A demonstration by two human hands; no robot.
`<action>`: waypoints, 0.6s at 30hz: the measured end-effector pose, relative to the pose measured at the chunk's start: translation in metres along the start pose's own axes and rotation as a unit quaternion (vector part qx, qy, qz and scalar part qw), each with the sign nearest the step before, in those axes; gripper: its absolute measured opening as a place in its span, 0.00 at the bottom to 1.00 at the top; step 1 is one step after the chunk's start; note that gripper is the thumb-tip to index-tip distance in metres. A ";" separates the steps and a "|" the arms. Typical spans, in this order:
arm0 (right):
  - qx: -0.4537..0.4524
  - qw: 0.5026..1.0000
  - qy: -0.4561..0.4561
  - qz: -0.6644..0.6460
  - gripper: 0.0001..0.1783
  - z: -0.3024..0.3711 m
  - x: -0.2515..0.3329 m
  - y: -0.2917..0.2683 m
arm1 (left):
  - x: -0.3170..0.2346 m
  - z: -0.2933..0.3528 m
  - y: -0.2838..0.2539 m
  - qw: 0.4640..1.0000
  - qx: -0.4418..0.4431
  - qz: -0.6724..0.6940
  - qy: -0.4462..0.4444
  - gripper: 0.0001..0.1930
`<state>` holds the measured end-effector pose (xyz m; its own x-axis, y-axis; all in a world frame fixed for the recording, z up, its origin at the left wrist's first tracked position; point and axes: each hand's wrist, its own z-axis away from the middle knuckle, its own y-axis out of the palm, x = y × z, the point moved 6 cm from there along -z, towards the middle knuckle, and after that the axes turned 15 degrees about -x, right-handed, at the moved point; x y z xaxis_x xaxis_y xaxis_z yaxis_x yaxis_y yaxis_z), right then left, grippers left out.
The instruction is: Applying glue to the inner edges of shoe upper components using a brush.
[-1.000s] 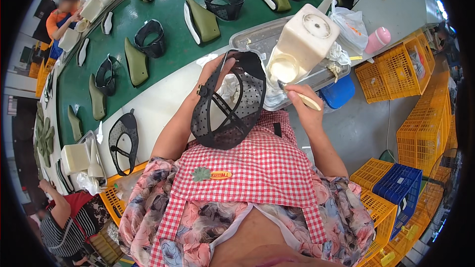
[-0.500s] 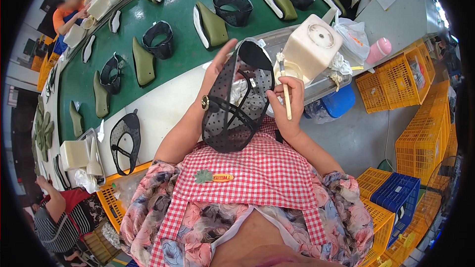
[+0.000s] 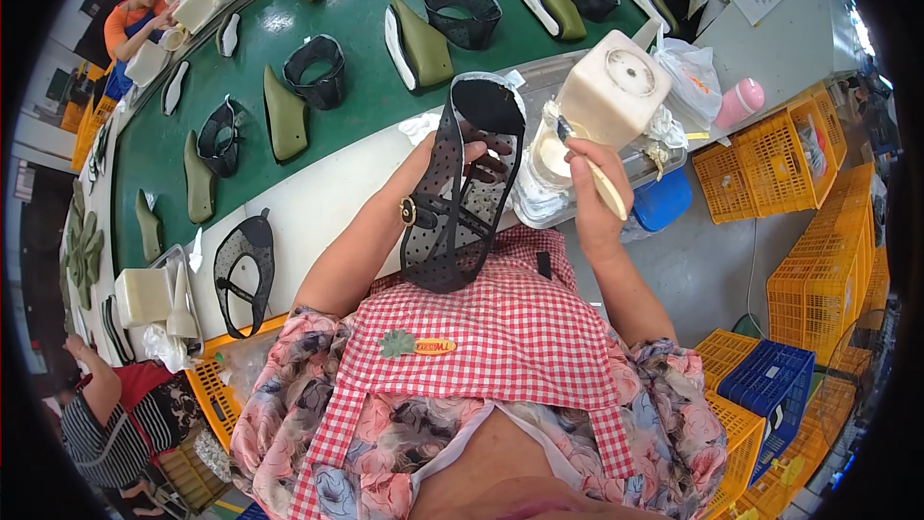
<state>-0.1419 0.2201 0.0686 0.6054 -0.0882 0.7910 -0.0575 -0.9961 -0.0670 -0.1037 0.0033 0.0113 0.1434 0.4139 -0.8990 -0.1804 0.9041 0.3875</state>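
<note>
My left hand point(image 3: 435, 156) holds up a black dotted-mesh shoe upper point(image 3: 452, 231) in front of my apron. Its fingers show through the sheer mesh, and a gold round buckle sits on the strap. Closed round a brush point(image 3: 599, 181) with a pale handle, my right hand point(image 3: 597, 197) tilts it so the bristle end is at a tub of creamy white paste point(image 3: 553, 156). That tub adjoins a big off-white square container point(image 3: 602, 101), both in a clear plastic tray point(image 3: 539, 217). A second black upper point(image 3: 228, 274) lies on the white ledge to the left.
Olive shoe lasts point(image 3: 284, 120) and black uppers point(image 3: 315, 72) stand on the green conveyor belt point(image 3: 371, 101). A pink bottle point(image 3: 738, 103) is on the right. Yellow crates point(image 3: 746, 169) and a blue crate point(image 3: 770, 380) stack at my right. A co-worker point(image 3: 140, 24) works at far left.
My right hand has swung the brush away from the upper, rightward, turning its bristles into the paste tub. My left fingers have moved behind the mesh. The belt's items have shifted slightly right.
</note>
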 end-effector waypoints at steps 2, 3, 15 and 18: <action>0.006 1.000 -0.009 -0.003 0.09 -0.008 0.008 -0.002 | 0.000 0.000 0.002 1.000 -0.004 -0.018 -0.004 0.22; 0.020 0.999 -0.026 -0.010 0.09 -0.012 0.014 0.000 | 0.000 0.000 0.003 0.999 -0.009 -0.036 -0.006 0.21; 0.091 0.996 0.000 0.005 0.07 0.016 0.007 0.004 | -0.006 -0.002 0.003 1.000 -0.011 0.005 -0.003 0.22; 0.101 0.995 0.010 -0.003 0.07 0.032 0.004 0.000 | -0.010 0.000 0.005 0.999 -0.015 0.038 -0.008 0.23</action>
<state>-0.1142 0.2190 0.0527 0.5896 -0.0842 0.8033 0.1085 -0.9773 -0.1821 -0.1055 0.0035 0.0222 0.1442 0.4834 -0.8634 -0.2204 0.8664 0.4482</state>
